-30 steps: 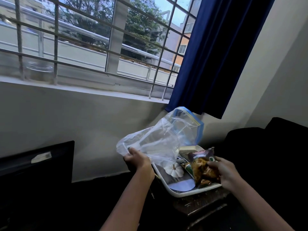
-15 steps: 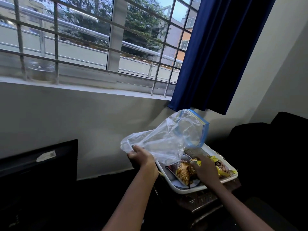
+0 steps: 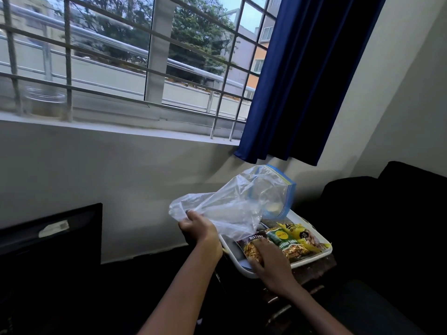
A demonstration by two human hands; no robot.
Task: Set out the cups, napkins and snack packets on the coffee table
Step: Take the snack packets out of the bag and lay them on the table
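"MIXTURE" on the dark snack packet (image 3: 254, 245)

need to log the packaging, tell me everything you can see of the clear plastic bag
The clear plastic bag is thin, crinkled film with a blue zip strip along its open mouth, and looks empty. The left hand grips its bunched bottom end, holding it in the air, mouth tilted up to the right, above the white tray.

Three snack packets (image 3: 278, 243), one plastic bag (image 3: 232, 206), one tray (image 3: 312, 258).

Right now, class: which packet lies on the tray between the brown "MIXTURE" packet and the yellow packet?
In the head view, a green packet lies between the brown packet and the yellow packet on the white tray.
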